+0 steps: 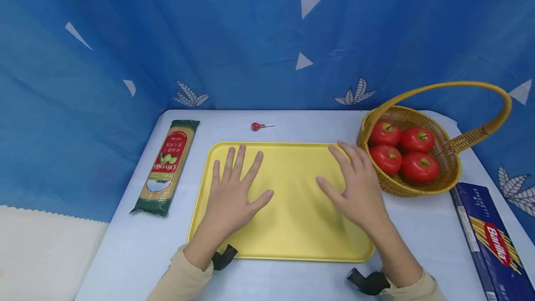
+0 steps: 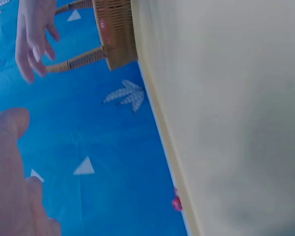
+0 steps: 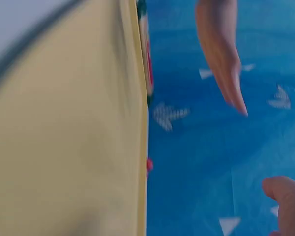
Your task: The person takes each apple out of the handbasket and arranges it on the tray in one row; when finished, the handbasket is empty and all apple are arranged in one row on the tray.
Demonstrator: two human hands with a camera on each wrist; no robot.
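Both hands hover over a yellow tray (image 1: 292, 245) with nothing in them. Fingers spread, the left hand (image 1: 232, 199) is above the tray's left part. The right hand (image 1: 357, 189) is over its right part, fingers extended and slightly bent, close to a wicker basket (image 1: 411, 192) holding several red apples (image 1: 420, 167). In the left wrist view, the left hand (image 2: 14, 172) shows mostly its thumb side, and the tray (image 2: 226, 98) lies below it. Only part of the right hand (image 3: 290, 204) appears in the right wrist view.
A pack of Olivoilà pasta (image 1: 167, 166) lies left of the tray. Behind the tray is a red lollipop (image 1: 256, 126). A blue Barilla spaghetti box (image 1: 493, 245) lies at the right edge, in front of the basket. The basket's tall handle (image 1: 451, 85) arches up near the blue curtain (image 1: 251, 36).
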